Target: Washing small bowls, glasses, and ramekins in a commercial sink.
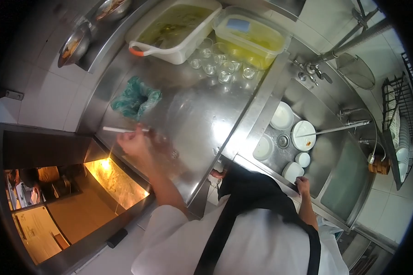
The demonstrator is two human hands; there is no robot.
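My left hand [134, 139] grips a slim white handle or stick [112, 129] over the stainless steel counter [189, 127]. Whether the far end carries a blade is hard to make out. Just beyond that hand lies a crumpled green plastic bag [136, 98]. My right hand [303, 186] is curled at the front rim of the sink [272, 178], close beside a white bowl [292, 172]; its fingertips are hidden. In the sink stand several white dishes, among them a plate [303, 135] with an orange scrap on it and a small white cup [302, 160].
At the back are a white tub [182, 51] of murky liquid, a clear tub [272, 56] of yellow-green liquid and several drinking glasses [226, 71]. Taps [309, 70] and a dish rack [397, 127] line the right wall. A lit pass-through opening [117, 182] lies at left.
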